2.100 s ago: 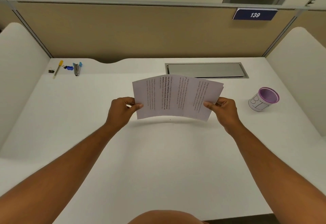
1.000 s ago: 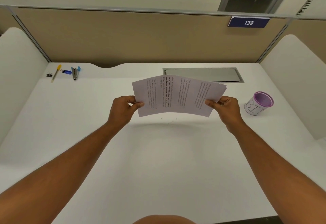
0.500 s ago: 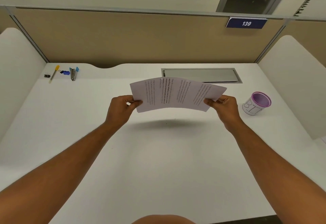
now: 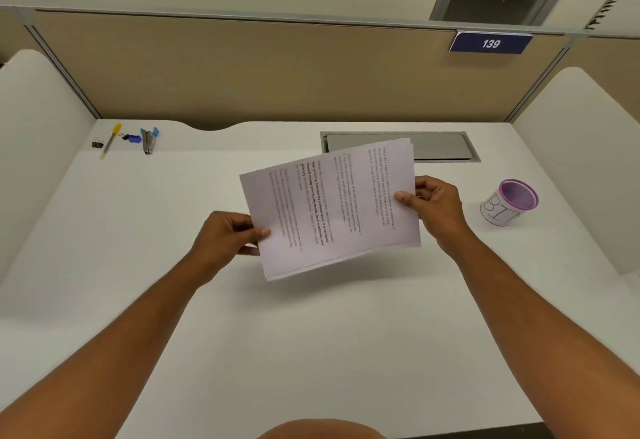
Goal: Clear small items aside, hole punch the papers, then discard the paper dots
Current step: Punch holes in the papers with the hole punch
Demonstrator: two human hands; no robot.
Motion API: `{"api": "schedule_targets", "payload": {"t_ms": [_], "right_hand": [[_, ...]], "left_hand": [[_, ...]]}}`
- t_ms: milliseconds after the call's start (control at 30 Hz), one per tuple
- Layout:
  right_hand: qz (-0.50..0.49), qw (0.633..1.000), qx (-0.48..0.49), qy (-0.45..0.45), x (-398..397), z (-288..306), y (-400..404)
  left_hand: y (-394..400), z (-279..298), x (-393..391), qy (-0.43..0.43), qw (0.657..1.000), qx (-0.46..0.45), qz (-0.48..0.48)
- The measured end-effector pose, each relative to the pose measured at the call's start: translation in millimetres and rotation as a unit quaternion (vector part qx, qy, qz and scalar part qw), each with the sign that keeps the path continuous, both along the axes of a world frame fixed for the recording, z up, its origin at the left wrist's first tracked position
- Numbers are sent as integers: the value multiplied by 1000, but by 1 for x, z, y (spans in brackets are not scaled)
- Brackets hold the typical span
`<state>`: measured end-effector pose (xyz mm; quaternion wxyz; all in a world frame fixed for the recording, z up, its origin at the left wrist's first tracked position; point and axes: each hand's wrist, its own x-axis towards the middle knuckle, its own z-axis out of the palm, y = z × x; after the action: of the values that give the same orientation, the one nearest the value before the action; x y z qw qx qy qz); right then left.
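A thin stack of printed papers (image 4: 332, 210) hangs in the air above the middle of the white desk (image 4: 311, 334), tilted with its left end lower and nearer to me. My left hand (image 4: 228, 238) pinches the stack's left edge, thumb on top. My right hand (image 4: 436, 206) pinches the right edge, thumb on top too. Small items lie in the far left corner: a black binder clip (image 4: 97, 143), a yellow-capped pen (image 4: 110, 140), a blue clip (image 4: 131, 137) and a staple remover with blue tips (image 4: 149, 140). No hole punch is in view.
A purple mesh cup (image 4: 509, 201) with a white label stands at the right. A grey cable-tray lid (image 4: 440, 146) is set into the desk at the back. Beige partitions and white side panels close the desk on three sides.
The papers have turned from a level, bowed hold to a tilted one: my left hand has dropped and come nearer, my right hand has risen slightly. Both hands keep their hold.
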<state>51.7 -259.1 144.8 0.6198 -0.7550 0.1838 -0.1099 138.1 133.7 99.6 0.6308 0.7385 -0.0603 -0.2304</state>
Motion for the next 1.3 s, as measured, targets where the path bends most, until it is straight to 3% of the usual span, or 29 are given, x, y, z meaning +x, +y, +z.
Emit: {"api": "schedule_targets", "payload": {"t_ms": [167,333,433,733,1000,1067,1200,1300], "right_hand": [[10,997,43,56,-1,-9,5],[-47,951,296,81,-30,-36,21],[-53,922,366,113,-53,-57,59],[-68,947,297,100,-65,-68,89],[22,957,262,123,-63,-74,47],[62,956,252,137,-61,-75,41],[131,949,241,158,-53,-73,47],[162,945,229,170,-46,-70,62]], "left_hand": [[12,-25,-39,121,989,-70,48],[4,-50,-84,174,969,-117,129],[-12,-57,-111,183,953,-139,196],[-60,-63,-170,189,944,-134,233],[-42,-39,-147,218,936,-155,230],[-29,-26,-130,217,946,-120,210],[-17,-13,-106,121,986,-37,112],[-9,-11,-96,100,986,-41,130]]}}
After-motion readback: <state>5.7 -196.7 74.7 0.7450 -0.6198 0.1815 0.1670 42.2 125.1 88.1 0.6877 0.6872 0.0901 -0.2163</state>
